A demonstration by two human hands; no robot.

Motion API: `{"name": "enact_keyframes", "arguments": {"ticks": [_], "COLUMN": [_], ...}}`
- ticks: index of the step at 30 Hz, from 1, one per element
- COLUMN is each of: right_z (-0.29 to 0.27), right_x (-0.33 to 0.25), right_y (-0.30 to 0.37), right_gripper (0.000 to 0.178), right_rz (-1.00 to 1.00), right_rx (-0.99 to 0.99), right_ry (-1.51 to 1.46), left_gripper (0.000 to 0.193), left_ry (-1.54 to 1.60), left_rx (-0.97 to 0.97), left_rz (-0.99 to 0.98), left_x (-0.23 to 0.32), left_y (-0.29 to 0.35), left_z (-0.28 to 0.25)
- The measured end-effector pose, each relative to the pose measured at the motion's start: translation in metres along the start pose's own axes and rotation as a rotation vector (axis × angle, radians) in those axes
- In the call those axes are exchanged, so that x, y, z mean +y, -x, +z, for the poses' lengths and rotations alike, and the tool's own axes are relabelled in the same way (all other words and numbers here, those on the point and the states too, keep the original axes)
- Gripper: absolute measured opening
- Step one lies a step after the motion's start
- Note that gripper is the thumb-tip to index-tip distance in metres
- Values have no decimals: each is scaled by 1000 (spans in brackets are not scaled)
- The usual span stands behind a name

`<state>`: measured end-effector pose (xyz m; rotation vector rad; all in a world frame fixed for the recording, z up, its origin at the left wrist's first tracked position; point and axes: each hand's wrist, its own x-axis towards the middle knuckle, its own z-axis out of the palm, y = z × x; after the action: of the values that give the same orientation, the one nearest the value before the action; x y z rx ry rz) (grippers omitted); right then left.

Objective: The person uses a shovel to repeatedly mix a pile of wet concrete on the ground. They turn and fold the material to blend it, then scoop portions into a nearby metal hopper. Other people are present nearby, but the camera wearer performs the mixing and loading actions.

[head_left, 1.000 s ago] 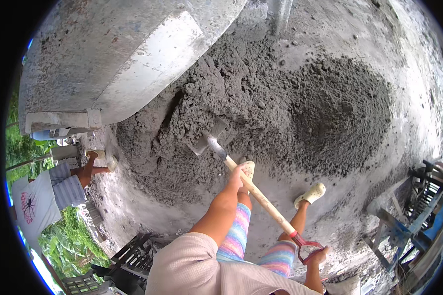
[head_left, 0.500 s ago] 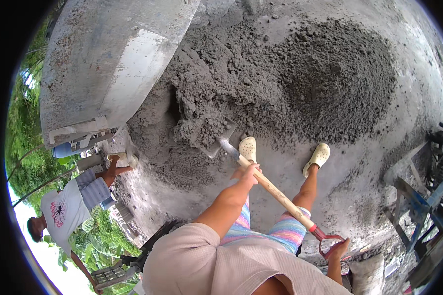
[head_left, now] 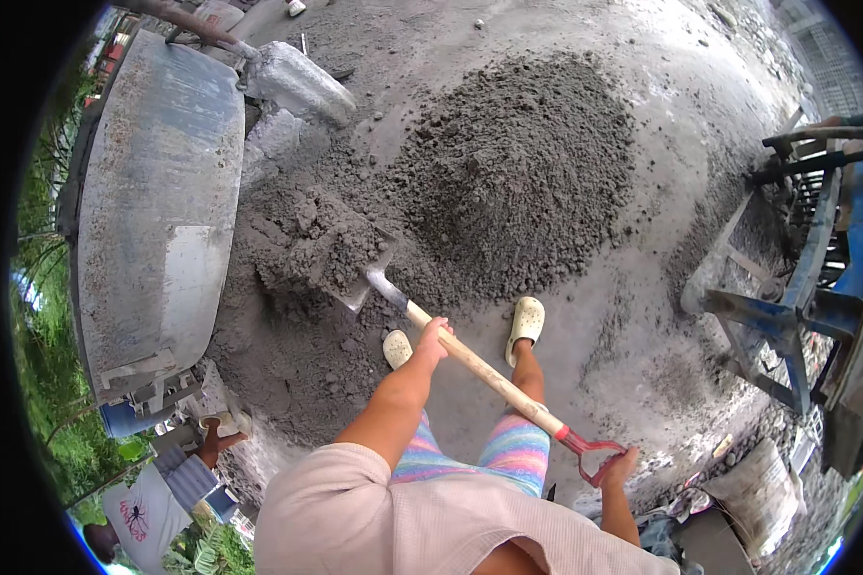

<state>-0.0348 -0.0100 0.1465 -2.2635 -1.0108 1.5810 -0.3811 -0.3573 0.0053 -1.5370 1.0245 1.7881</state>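
The wooden-shafted shovel [head_left: 489,369] slants from near right to far left, its square blade [head_left: 355,293] in the wet grey mix [head_left: 302,311], with a crumbly mound resting on and against it. The left hand [head_left: 436,335] is wrapped around the shaft towards the blade; the right hand [head_left: 620,467] is curled on the red D-grip [head_left: 573,440], though its finger closure is too small to tell fully.

Handled well, the left hand would likely bear the weight as a pivot while the right steers; a level blade should keep the loose mound from sliding off. Bent knees and a close load would probably spare the back.

The pale clogs [head_left: 525,321] stand apart, just nearer than the round pile [head_left: 527,172], so the blade's edge is best kept clear of the left one. To the left, the large metal drum [head_left: 158,211] limits any wide swing; the blue metal frame [head_left: 786,335] is well apart, right.
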Motion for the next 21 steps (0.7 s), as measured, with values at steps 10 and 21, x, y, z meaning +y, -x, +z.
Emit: {"name": "enact_keyframes", "arguments": {"ticks": [10,21], "right_z": [-112,-83], "right_x": [-13,-55], "right_y": [-27,-13], "right_gripper": [37,33], "right_rz": [657,459], "right_rx": [-120,-192], "right_ry": [294,316], "left_gripper": [34,22], "left_ry": [-596,-392], "left_rx": [101,47], "left_rz": [175,236], "left_x": [-77,-44], "left_y": [48,106], "left_z": [155,116]}}
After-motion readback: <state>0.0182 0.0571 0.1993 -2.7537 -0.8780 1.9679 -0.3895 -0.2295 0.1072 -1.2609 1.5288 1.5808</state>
